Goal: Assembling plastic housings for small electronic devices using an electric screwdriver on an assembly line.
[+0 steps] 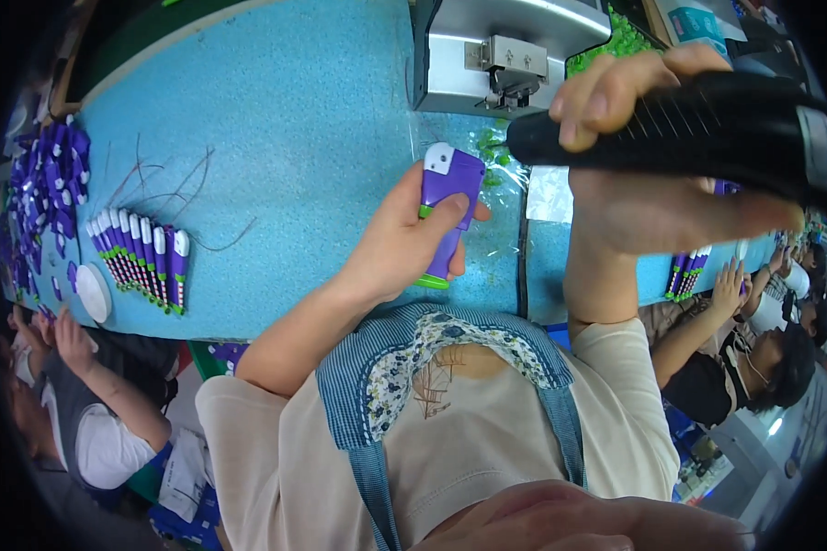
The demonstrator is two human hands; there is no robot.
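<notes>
My left hand (404, 234) is closed around a purple plastic casing (467, 174) with a white end and green trim, its thumb lying across the purple face. In my right hand (629, 207) is a black electric screwdriver (680, 129), gripped with the fingers curled over its body. The narrow end of the screwdriver points left, to the right of the casing and apart from it. Small green pieces (492, 170) lie on clear plastic just beyond the casing.
A silver machine (487, 69) stands at the table's far side. To the left, a row of similar purple casings (147, 257) with thin wires lies beside a pile of purple parts (50, 184) and a white round dish (93, 294). Co-workers sit on both sides.
</notes>
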